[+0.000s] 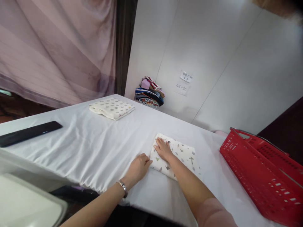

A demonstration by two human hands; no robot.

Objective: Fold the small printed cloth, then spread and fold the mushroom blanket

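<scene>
Squaring and flattening a folded patterned cloth [181, 152] seems to be the step in hand, at the near side of the white-covered table [99, 142]. The left hand [138, 167], a bracelet [123, 188] on its wrist, has its fingers drawn together at the cloth's near corner; whether they grip the fabric, I cannot tell. The right hand [163, 148] lies open, palm down, on top. Any further move there calls for the layers held together while the edge is kept straight. A red basket [255, 173] stands to the right, limiting room that way; rumples in the cover could catch the cloth. Beyond lie a dark flat object [30, 132], another folded cloth [113, 107], then stacked fabrics [149, 94] by the wall [208, 56].
</scene>
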